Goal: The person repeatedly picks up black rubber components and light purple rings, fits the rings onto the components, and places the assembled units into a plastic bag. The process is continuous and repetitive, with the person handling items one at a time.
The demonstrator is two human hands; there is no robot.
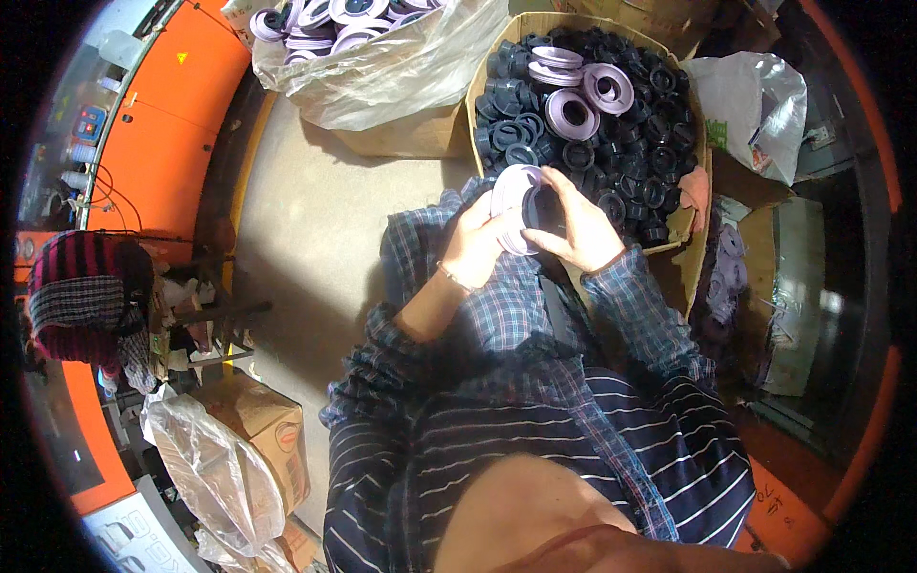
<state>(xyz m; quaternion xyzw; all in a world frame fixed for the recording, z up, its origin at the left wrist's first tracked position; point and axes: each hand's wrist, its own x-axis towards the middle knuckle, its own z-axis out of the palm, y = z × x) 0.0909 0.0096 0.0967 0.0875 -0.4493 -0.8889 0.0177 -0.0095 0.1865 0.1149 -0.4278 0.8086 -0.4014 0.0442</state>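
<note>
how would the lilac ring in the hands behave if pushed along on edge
The lilac ring looks like moulded plastic, so it is probably stiff and light for its size. Its round rim suggests it might roll easily; its smooth surface could be slightly slippery.

In front of the box (564, 18), the left hand (473, 241) holds a lilac ring (503, 196), the right hand (585, 231) a black ring (545, 206) touching it. Black parts (659, 186) fill the box; a clear bag (377, 93) stands to its left, a white bag (750, 100) right.
</note>
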